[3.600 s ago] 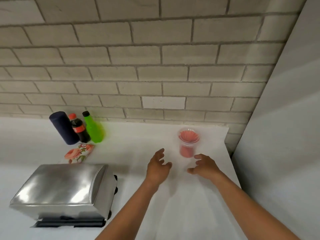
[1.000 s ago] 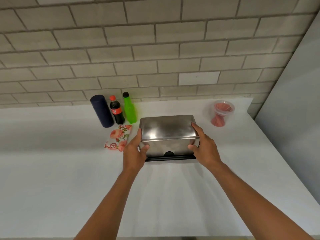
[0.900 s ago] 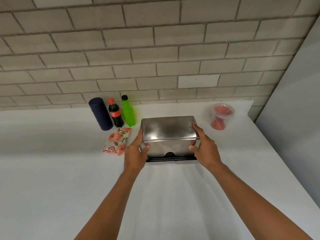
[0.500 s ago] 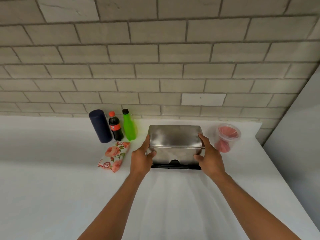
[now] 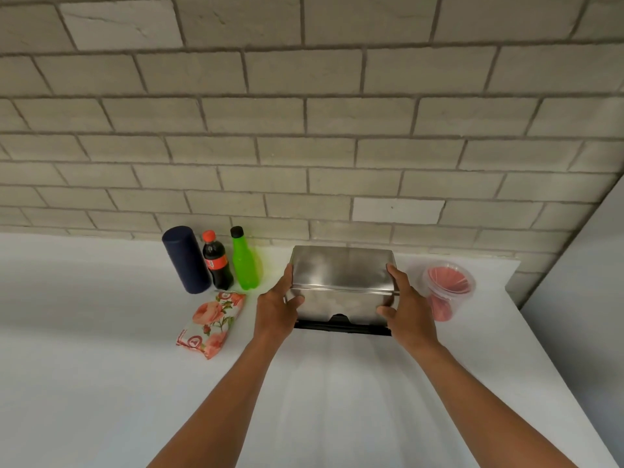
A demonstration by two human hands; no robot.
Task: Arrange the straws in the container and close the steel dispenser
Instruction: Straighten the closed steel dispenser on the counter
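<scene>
A steel dispenser (image 5: 341, 285) stands on the white tabletop (image 5: 101, 383), far from the camera and close to the brick wall (image 5: 304, 130). It is a box of brushed, shiny metal with a rounded lid that lies down shut; a thin seam runs across the front where lid meets body. Below the front sits a black base (image 5: 341, 327) with a small notch in the middle.

The left hand (image 5: 275, 310) clasps the box's left end, thumb on the front face and fingers wrapped round the side. The right hand (image 5: 407, 310) clasps the right end in the same way (thumb in front, fingers over the upper corner). Both hands press against the metal, not spread free.

Just right of the dispenser stands a clear plastic container (image 5: 447, 292) holding red straws (image 5: 447, 278), which fan out at the top. It nearly touches the right hand's back.

Left of the dispenser, along the wall, stand a green bottle (image 5: 244, 261), a dark cola bottle (image 5: 216, 261) with a red cap, and a dark blue cylinder (image 5: 186, 260). Nearer than these lies a flowered packet (image 5: 211, 324), flat on the tabletop.
</scene>
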